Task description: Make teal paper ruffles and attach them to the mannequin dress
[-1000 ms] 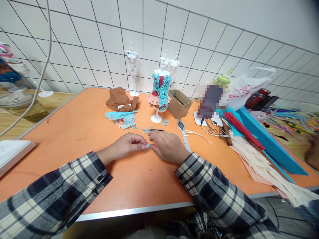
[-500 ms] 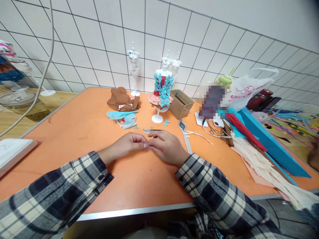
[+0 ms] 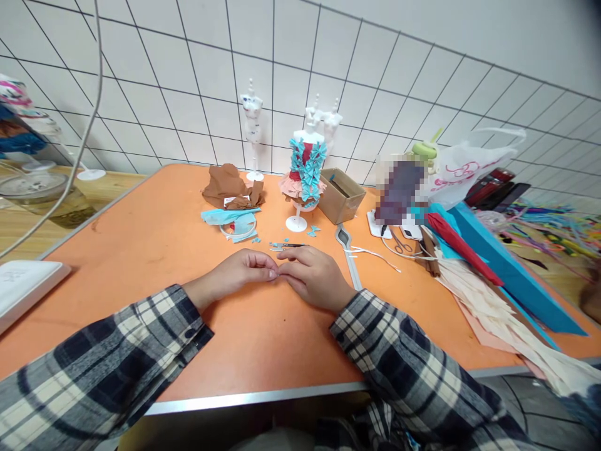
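Grip on the left (image 3: 241, 274) now: thumb and forefinger pressed together, their tips right up against the other hand's! Whether anything sits in that pinch I can't tell; the fingers cover it. Light pressure suits here, I'd say: enough to stop a tiny piece turning, not enough to crush it. Just beyond, a blue scrap (image 3: 256, 240) lies on the orange worktop (image 3: 122, 269), safely clear of the knuckles. On to the slim dark tool (image 3: 294, 245), just ahead of the right-hand fingers: a handy reach, but mind a nudge. Behind it stands the dress form (image 3: 307, 156), nicely out of the way, and near its base lie loose blue pieces (image 3: 313, 231), easily brushed aside, so small movements, please. Across to the right grip (image 3: 318, 280): fingers curled, thumb and forefinger meeting at the tips. One hand steady, the other working, that's my call! And last, the grey strip (image 3: 352, 266), just beside that hand; steer the cuff round it.
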### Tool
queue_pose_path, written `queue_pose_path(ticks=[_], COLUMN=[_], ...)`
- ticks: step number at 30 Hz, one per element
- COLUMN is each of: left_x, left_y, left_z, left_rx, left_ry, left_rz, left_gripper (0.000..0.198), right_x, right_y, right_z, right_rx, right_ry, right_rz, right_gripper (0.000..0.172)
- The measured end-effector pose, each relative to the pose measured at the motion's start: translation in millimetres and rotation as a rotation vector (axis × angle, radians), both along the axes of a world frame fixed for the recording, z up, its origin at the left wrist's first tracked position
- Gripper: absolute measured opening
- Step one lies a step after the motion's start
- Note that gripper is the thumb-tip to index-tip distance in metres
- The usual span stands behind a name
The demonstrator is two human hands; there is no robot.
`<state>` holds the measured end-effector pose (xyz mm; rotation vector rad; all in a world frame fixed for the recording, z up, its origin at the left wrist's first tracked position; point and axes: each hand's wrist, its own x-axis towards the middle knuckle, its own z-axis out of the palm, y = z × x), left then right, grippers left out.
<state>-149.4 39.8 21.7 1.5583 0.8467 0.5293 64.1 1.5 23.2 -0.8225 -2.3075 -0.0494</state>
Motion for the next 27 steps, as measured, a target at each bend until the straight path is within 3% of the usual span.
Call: queue_pose_path(ticks=[5,9,13,16,21,27], left_x=[1,-3,-8,-7,-4,-5], left_y=[-3,1,10,14,11,10], left_z=[0.2,8.2,11.0,5.3,-2.8,-1.8], left_rx=[-0.036,-0.068,-0.152,-0.207,-0.215,-0.19], left_ry=[-0.14,-0.456,-0.576,-0.537,-0.493,-0.51], left_rz=[0.122,0.491,0.72,0.736,0.655,0.613], left_gripper=[0.024,0.023,0.021,0.024,0.029,0.046], right_x=[4,10,12,4,-16,-27], right_y=[-2,3,27,48,65,70], right_z=[1.4,-2.8,-10.0,-12.2,-10.8,-14.0], right_rx=[0.044,-0.103,-0.166,-0.217,-0.278,-0.267], right_ry=[0.031,0.327,0.24,0.099,-0.085,-0.14], right_rz=[0.003,-0.159,-0.277,-0.354,-0.45,-0.426], right_gripper=[0.022,0.041,0.029,0.024,0.023,0.02])
